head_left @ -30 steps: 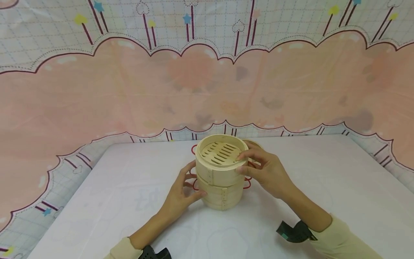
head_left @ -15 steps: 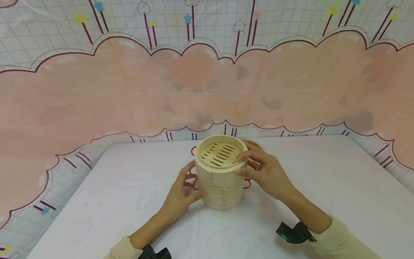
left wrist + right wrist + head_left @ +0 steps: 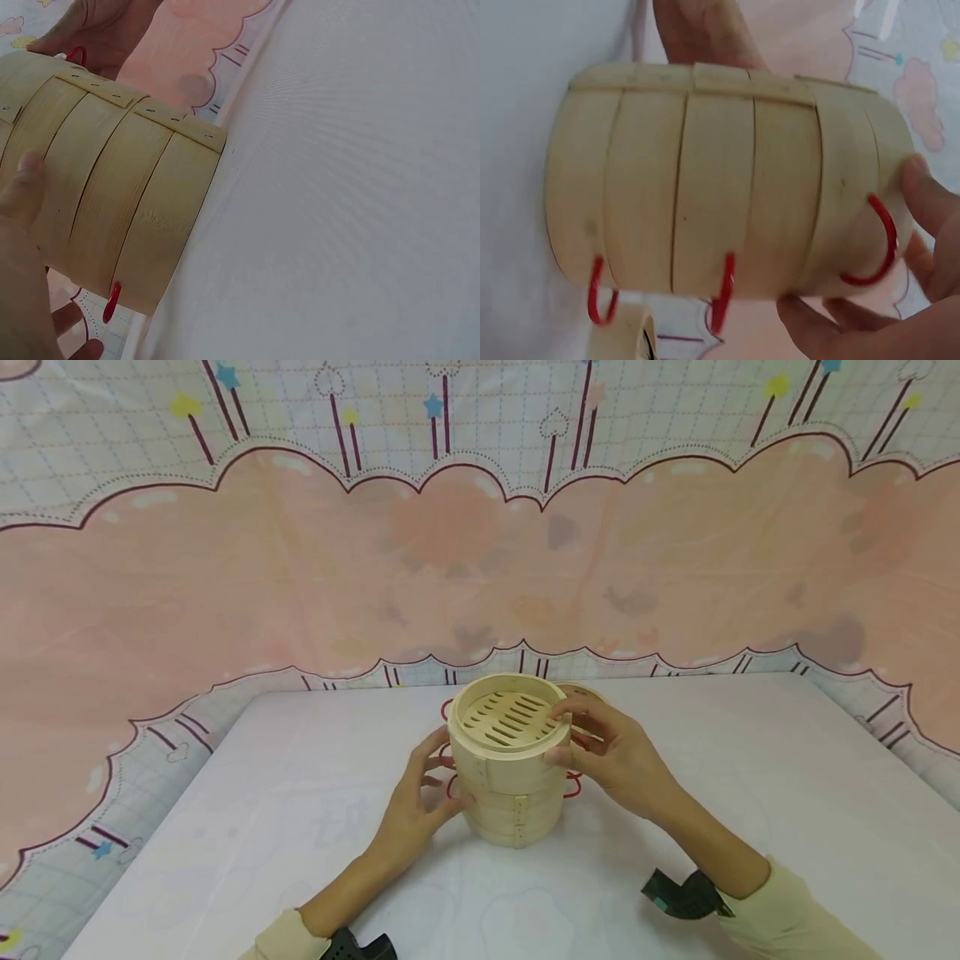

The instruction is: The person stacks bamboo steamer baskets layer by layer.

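In the head view a stack of round bamboo steamer baskets (image 3: pixel 495 820) stands upright, with red loop handles at both sides. The top steamer basket (image 3: pixel 510 768) shows a slotted floor inside its rim and sits slightly left of the tier below. My right hand (image 3: pixel 626 764) grips its right rim, thumb outside and fingers over the edge. My left hand (image 3: pixel 408 806) holds the stack's left side between thumb and fingers. In the left wrist view, the left thumb (image 3: pixel 26 184) lies along the bamboo wall. Red handles (image 3: pixel 889 232) line one side in the right wrist view.
Behind the stack, partly hidden by it and my right hand, is another round bamboo piece (image 3: pixel 581 690). Everything stands on a table with a white cover (image 3: pixel 300 793). A patterned cloth backdrop (image 3: pixel 480 577) rises behind the table's far edge.
The top basket has shifted slightly left over the lower part of the stack. My left hand has eased a little left, and the right fingers have moved slightly along the rim.
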Available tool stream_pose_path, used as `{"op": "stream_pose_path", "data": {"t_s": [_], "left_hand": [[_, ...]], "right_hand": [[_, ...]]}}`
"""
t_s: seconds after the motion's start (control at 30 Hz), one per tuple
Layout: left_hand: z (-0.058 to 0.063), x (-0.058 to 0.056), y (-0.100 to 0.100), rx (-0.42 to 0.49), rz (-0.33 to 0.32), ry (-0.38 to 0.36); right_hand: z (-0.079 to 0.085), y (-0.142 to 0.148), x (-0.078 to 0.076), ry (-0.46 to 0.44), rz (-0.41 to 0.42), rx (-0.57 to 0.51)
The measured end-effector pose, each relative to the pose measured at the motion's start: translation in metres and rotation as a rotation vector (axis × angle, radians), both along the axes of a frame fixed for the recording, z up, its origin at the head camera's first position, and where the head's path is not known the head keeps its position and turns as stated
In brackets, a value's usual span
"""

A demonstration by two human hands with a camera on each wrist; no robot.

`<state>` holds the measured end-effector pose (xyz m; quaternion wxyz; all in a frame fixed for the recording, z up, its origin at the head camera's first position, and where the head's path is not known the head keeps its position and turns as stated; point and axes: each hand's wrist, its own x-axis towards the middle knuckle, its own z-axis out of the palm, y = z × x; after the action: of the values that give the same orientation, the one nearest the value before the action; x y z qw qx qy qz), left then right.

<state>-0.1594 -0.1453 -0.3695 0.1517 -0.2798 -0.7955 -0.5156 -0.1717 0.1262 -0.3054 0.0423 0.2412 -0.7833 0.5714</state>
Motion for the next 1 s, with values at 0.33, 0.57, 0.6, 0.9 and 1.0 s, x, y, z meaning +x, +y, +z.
{"op": "stream_pose_path", "data": {"t_s": [0.33, 0.57, 0.6, 0.9, 1.0], "left_hand": [[0.022, -0.001, -0.002, 0.046, 0.049, 0.054], [0.034, 0.001, -0.002, 0.027, 0.034, 0.042], [0.034, 0.001, -0.001, 0.022, 0.03, 0.044], [0.032, 0.002, 0.001, -0.013, 0.048, 0.056], [0.022, -0.005, -0.002, -0.017, 0.055, 0.049]], "right_hand": [[0.007, 0.024, -0.01, -0.005, 0.143, 0.17], [0.007, 0.029, -0.014, 0.007, 0.19, 0.197], [0.007, 0.029, -0.014, 0.007, 0.189, 0.196], [0.004, 0.03, -0.015, -0.003, 0.17, 0.205], [0.003, 0.03, -0.016, -0.008, 0.163, 0.217]]}}
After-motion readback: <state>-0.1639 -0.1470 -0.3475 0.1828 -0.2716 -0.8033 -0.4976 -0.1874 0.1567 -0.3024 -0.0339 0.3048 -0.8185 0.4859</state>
